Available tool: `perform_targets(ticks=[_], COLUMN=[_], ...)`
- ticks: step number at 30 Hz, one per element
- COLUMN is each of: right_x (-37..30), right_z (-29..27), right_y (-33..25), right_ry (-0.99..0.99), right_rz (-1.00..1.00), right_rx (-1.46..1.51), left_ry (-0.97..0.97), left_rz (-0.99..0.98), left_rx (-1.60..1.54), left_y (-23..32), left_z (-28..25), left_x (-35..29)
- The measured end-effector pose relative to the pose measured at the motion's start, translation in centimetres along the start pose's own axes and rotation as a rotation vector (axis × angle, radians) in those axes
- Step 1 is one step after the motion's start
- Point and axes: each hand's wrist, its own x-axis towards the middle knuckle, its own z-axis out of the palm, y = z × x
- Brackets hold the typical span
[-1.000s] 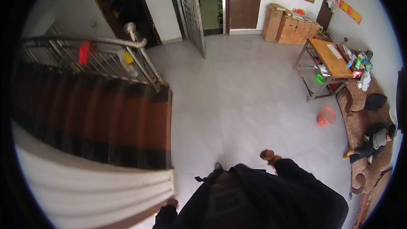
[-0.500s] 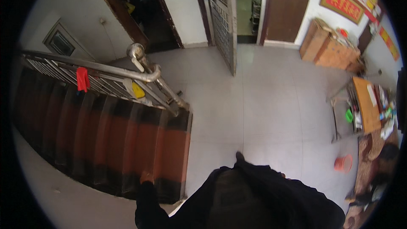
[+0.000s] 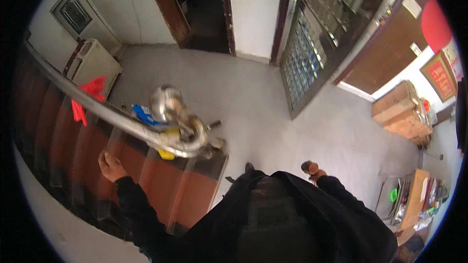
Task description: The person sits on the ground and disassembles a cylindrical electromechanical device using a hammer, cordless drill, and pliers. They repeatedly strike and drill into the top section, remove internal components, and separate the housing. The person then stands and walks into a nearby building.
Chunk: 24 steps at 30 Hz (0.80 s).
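Note:
My left hand point(image 3: 112, 167) is held out over the red and black stairs point(image 3: 156, 182), its fingers loosely extended with nothing in them. Low in front of my body on the right, my right hand point(image 3: 319, 175) is mostly hidden by its dark sleeve. Its fingers look curled by a small dark and brown thing point(image 3: 307, 167) whose kind I cannot make out. Beyond my left hand runs the metal stair handrail point(image 3: 122, 122), which ends in a curved post with a shiny round ball point(image 3: 166, 103). My left hand does not touch the rail.
A red cloth or bag point(image 3: 88, 98) hangs over the rail, with a blue packet point(image 3: 145, 115) near the post. A barred metal door point(image 3: 312, 53) stands ajar ahead. Cardboard boxes point(image 3: 402, 112) and a small wooden-topped table point(image 3: 414, 199) are on the right.
My view has turned left and moved nearer the rail and barred door. My left hand has swung outward and left over the stairs; my right hand now shows more.

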Motion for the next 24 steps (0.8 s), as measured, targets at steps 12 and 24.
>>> perform_targets(ticks=[12,24], right_x=[28.4,59.1], right_z=[-23.5,-59.9], right_y=[-19.8,-74.9], right_ry=[-0.174,-0.025], right_rz=[-0.095,-0.512], right_rx=[-0.066,-0.264], left_ry=[-0.240,0.537], left_rz=[0.605,0.037], left_rx=[0.264,0.726], left_y=[15.7,-1.6], left_z=[36.1,27.6], left_x=[21.1,45.0])
